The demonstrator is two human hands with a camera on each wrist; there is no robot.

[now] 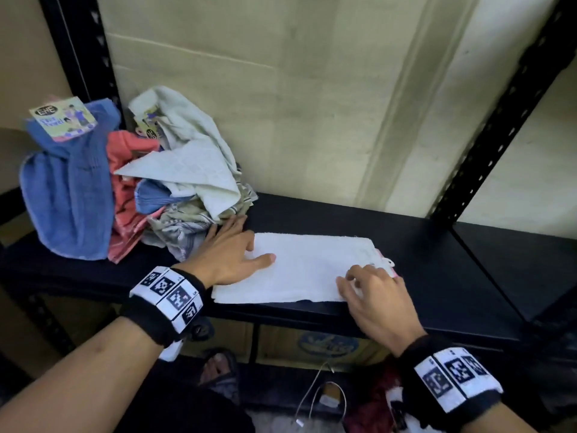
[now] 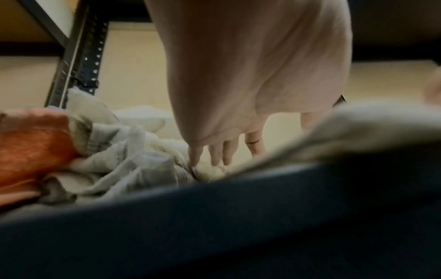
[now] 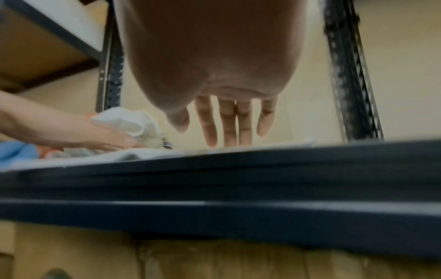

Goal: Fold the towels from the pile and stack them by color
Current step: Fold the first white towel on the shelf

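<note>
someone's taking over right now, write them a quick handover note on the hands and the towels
Left hand: flat, fingers straight, on the left end of the white towel.
Right hand: fingers down on the towel's right end; grip unclear.
White towel lies folded into a strip on the black shelf, not yet finished.
Pile of blue, red, white and striped towels sits left, unfolded.
No colour stacks visible yet.

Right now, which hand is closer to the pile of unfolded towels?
Left. The left hand lies flat at the white towel's left end, fingertips reaching the pile. The right hand is at the towel's far right end.
</note>
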